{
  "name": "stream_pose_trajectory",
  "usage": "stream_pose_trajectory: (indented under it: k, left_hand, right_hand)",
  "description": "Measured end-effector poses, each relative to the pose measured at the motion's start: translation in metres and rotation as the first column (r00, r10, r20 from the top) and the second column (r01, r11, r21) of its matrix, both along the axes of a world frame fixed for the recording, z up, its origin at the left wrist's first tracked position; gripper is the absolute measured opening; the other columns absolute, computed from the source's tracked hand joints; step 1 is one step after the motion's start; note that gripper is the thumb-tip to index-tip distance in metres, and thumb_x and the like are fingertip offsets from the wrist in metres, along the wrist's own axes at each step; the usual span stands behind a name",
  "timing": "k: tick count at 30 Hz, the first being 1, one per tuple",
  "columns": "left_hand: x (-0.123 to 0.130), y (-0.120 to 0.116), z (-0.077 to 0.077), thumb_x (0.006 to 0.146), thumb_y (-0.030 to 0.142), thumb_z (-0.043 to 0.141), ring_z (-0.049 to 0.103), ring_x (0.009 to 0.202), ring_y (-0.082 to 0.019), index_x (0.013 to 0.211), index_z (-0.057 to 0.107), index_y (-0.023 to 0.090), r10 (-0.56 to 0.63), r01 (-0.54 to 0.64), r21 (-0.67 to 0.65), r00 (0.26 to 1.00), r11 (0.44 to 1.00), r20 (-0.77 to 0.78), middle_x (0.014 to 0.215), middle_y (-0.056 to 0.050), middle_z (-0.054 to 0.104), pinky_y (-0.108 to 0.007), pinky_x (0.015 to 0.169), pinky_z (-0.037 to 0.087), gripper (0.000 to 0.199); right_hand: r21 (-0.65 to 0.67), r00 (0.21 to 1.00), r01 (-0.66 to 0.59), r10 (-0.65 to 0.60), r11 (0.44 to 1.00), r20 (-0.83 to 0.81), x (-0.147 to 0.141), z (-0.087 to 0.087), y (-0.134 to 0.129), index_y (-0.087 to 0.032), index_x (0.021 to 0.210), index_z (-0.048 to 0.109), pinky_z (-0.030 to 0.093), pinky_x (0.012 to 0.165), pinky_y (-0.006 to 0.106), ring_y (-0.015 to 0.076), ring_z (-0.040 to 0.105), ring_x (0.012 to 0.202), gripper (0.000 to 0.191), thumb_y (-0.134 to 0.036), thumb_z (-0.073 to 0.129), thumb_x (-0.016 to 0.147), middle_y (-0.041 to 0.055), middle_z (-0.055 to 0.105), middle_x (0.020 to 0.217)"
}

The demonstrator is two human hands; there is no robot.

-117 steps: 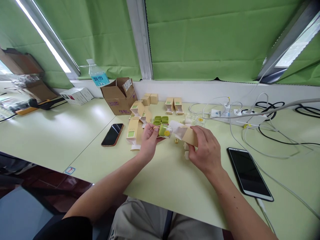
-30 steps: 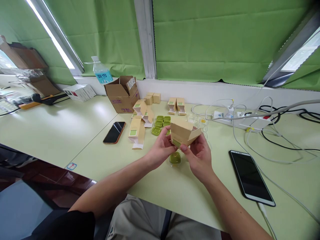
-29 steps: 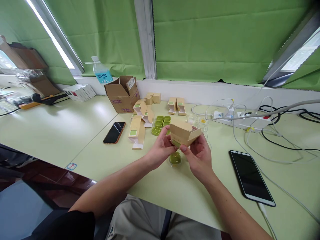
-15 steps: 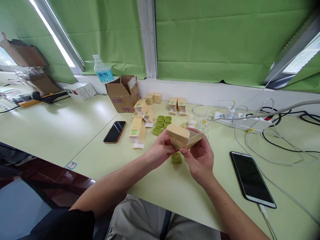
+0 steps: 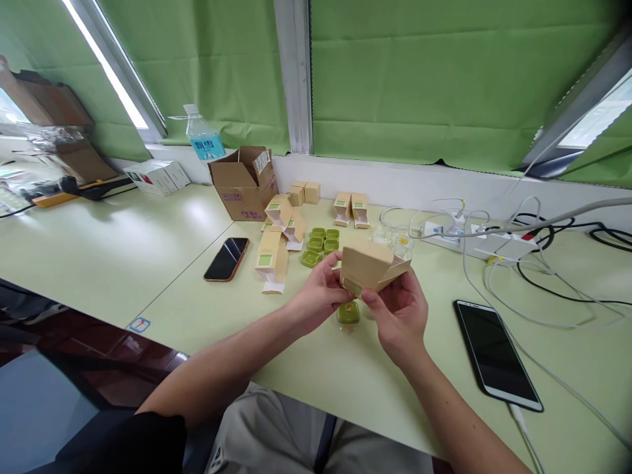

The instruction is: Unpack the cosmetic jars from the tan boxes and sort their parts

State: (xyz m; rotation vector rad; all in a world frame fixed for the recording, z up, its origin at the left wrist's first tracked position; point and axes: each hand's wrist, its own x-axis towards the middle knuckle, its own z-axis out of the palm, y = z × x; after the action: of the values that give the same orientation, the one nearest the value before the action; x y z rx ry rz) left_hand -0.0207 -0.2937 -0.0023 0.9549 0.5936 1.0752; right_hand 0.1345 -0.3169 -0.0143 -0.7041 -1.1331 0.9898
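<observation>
Between my two hands is a small tan paper box (image 5: pixel 369 264), tilted, with a flap standing out at its right end. My right hand (image 5: pixel 402 319) grips it from the right, thumb on the near face and fingers behind. At its left edge my left hand (image 5: pixel 323 293) is closed with bent fingers against the box; some fingertips are hidden. Just below the box, a green square container (image 5: pixel 348 313) with a clear piece around it sits on the table. Several small green containers (image 5: pixel 316 244) stand grouped beyond my left hand.
Open tan boxes (image 5: pixel 272 258) lie left of the green containers, near a phone (image 5: pixel 227 259). Behind stand a brown carton (image 5: pixel 245 191) and a water bottle (image 5: pixel 203 138). Clear cups (image 5: pixel 402 247), a power strip (image 5: pixel 481 242), cables and a charging phone (image 5: pixel 498 352) occupy the right.
The paper box has shifted slightly right and turned, so its flat tan side now faces me more and its opening shows less. Both hands stay at it.
</observation>
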Motion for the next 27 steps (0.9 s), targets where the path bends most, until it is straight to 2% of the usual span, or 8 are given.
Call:
stream_pose_trajectory:
  k: [12,15,17,18,20,22,25,27]
  left_hand:
    - [0.004,-0.006,0.004,0.087,0.041,0.092,0.067,0.12,-0.023,0.125,0.054,0.025,0.058,-0.05,0.168,0.997,0.984,-0.042,0.134,-0.01,0.069,-0.039,0.105,0.053,0.056]
    - [-0.002,-0.003,0.006,0.087,0.042,0.091,0.068,0.115,-0.023,0.127,0.052,0.025,0.085,-0.066,0.182,0.992,0.981,-0.097,0.128,-0.009,0.07,-0.039,0.102,0.054,0.058]
    - [-0.007,0.002,0.006,0.088,0.042,0.089,0.069,0.11,-0.022,0.128,0.051,0.025,0.14,-0.105,0.206,0.976,0.973,-0.168,0.122,-0.008,0.069,-0.039,0.099,0.055,0.057]
    - [-0.011,0.005,0.006,0.089,0.041,0.087,0.069,0.107,-0.021,0.129,0.051,0.025,0.18,-0.13,0.229,0.961,0.965,-0.21,0.12,-0.008,0.068,-0.038,0.097,0.055,0.055]
    - [-0.017,0.01,0.004,0.091,0.037,0.083,0.069,0.102,-0.02,0.13,0.049,0.025,0.264,-0.168,0.31,0.917,0.936,-0.299,0.118,-0.007,0.066,-0.037,0.094,0.056,0.053]
    - [-0.021,0.012,0.003,0.094,0.032,0.078,0.069,0.099,-0.019,0.134,0.048,0.026,0.346,-0.172,0.422,0.858,0.89,-0.38,0.119,-0.007,0.065,-0.037,0.093,0.056,0.051]
    - [-0.021,0.007,0.003,0.097,0.027,0.072,0.068,0.101,-0.019,0.141,0.044,0.027,0.456,-0.125,0.57,0.745,0.812,-0.486,0.122,-0.008,0.064,-0.04,0.097,0.057,0.052]
    - [-0.019,0.0,0.004,0.099,0.027,0.069,0.068,0.105,-0.021,0.145,0.042,0.028,0.512,-0.083,0.629,0.667,0.773,-0.541,0.123,-0.009,0.064,-0.042,0.1,0.056,0.054]
  right_hand:
    - [-0.14,0.973,-0.186,0.162,0.973,-0.167,0.007,-0.002,0.018,-0.031,0.128,0.058,0.062,0.106,0.047,0.0285,0.076,0.121,0.067,-0.061,0.093,0.08,0.0091,0.078,0.13]
    - [-0.12,0.996,-0.081,0.076,0.989,-0.05,0.01,-0.008,0.022,-0.032,0.14,0.051,0.063,0.104,0.05,0.0299,0.074,0.123,0.081,-0.065,0.092,0.079,0.0116,0.074,0.136]
    - [0.024,0.983,0.161,-0.162,0.987,0.089,0.018,-0.009,0.025,-0.034,0.154,0.038,0.059,0.111,0.057,0.0325,0.067,0.136,0.097,-0.065,0.092,0.079,0.0143,0.064,0.148]
    - [0.163,0.933,0.301,-0.325,0.94,0.153,0.023,-0.009,0.025,-0.035,0.159,0.032,0.054,0.116,0.061,0.035,0.061,0.144,0.105,-0.063,0.093,0.078,0.0159,0.057,0.155]
    - [0.495,0.751,0.443,-0.611,0.748,0.251,0.033,-0.007,0.025,-0.034,0.164,0.03,0.04,0.127,0.071,0.0421,0.046,0.156,0.11,-0.058,0.094,0.079,0.0172,0.045,0.164]
    - [0.72,0.572,0.312,-0.728,0.62,0.379,0.039,-0.003,0.022,-0.034,0.165,0.036,0.029,0.131,0.076,0.0474,0.039,0.161,0.098,-0.052,0.089,0.086,0.0155,0.048,0.166]
    - [0.768,0.358,0.05,-0.729,0.638,0.583,0.039,0.0,0.019,-0.03,0.17,0.037,0.025,0.135,0.07,0.0427,0.044,0.161,0.08,-0.041,0.075,0.1,0.0134,0.058,0.164]
    - [0.767,0.305,-0.024,-0.726,0.641,0.617,0.035,-0.001,0.02,-0.026,0.171,0.036,0.029,0.136,0.063,0.0374,0.052,0.156,0.074,-0.032,0.069,0.105,0.0133,0.063,0.16]
